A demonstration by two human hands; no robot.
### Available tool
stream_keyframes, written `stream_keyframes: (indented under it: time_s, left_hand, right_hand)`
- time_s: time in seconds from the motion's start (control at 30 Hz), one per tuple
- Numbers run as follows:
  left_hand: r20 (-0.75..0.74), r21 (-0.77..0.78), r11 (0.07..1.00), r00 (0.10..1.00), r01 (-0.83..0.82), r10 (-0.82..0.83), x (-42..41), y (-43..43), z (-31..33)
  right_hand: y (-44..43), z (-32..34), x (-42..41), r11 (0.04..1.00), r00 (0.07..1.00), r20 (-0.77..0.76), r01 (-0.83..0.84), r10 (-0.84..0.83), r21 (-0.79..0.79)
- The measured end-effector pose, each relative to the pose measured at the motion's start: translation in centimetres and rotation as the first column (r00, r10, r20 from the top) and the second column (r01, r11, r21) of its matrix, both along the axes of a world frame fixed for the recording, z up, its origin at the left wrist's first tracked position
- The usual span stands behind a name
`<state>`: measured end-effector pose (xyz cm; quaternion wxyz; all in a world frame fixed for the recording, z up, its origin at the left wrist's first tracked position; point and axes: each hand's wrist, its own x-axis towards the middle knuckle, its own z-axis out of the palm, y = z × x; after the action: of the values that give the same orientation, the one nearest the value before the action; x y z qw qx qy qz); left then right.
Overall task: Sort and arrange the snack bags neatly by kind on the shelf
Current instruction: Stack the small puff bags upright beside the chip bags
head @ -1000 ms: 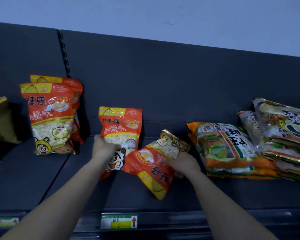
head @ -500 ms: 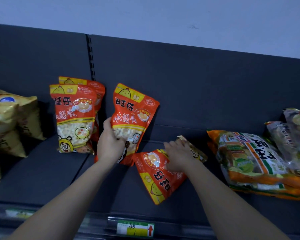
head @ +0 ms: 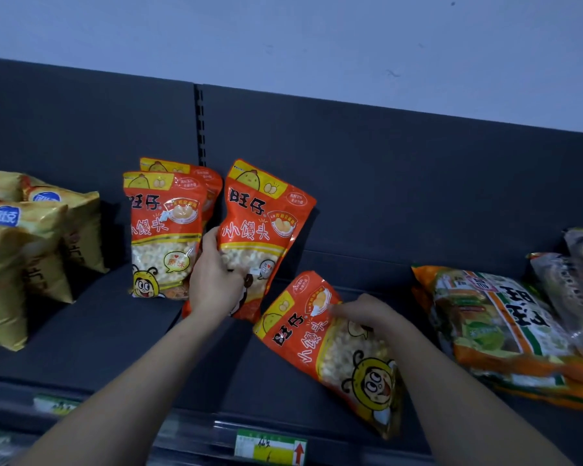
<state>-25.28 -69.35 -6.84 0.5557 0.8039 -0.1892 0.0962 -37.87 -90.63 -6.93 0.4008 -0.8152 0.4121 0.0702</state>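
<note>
On the shelf [head: 98,338], the standing pair [head: 164,230] is left of the tilted bag [head: 256,227] — the third bag [head: 334,351] right, nearer.

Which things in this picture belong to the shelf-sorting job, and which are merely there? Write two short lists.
Job in hand:
left hand gripping the tilted red bag
right hand holding the lying red bag
standing red bags
yellow bags
orange-green packs
shelf

Merely there:
price label
wall
slotted upright
</note>
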Motion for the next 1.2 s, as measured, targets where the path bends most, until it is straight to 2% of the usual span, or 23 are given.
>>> stream_keyframes:
  time_s: [0.07,0.17,0.3,0.43,0.57,0.8,0.97,1.2]
  left_hand:
    - [-0.018,-0.017,1.000,1.000,0.004,-0.004,-0.2,0.3,0.0]
    - [-0.046,-0.056,0.998,0.999,0.017,-0.020,-0.7,0.7,0.0]
    - [-0.090,-0.145,0.989,0.996,0.015,-0.028,-1.6,1.6,0.5]
    - [-0.112,-0.198,0.980,0.994,-0.016,-0.007,-2.2,3.2,0.4]
    - [-0.147,-0.265,0.964,0.989,-0.036,-0.003,-3.0,5.2,0.1]
    - [-0.279,-0.385,0.918,0.960,-0.091,-0.022,-2.5,8.6,0.5]
    - [-0.352,-0.368,0.921,0.936,-0.129,-0.009,-0.2,11.1,0.3]
    - [-0.401,-0.327,0.943,0.913,-0.064,-0.077,3.6,13.9,-0.2]
  right_hand:
    - [0.0,0.4,-0.1,0.998,0.999,0.030,0.032,-0.033,0.056]
    - [0.4,1.1,-0.5,0.998,0.995,0.090,0.039,-0.044,0.053]
    - [1.1,2.1,-1.1,0.996,0.953,0.291,0.076,-0.085,0.044]
    - [2.1,2.0,-1.1,0.961,0.778,0.572,0.149,-0.260,0.233]
    - [4.1,1.8,-1.2,0.945,0.642,0.694,0.216,-0.327,0.245]
    - [7.5,1.8,-1.1,0.921,0.471,0.794,0.260,-0.384,0.291]
    - [9.9,2.3,-0.4,0.914,0.415,0.817,0.244,-0.401,0.324]
    - [13.5,2.6,2.3,0.897,0.369,0.817,0.179,-0.443,0.405]
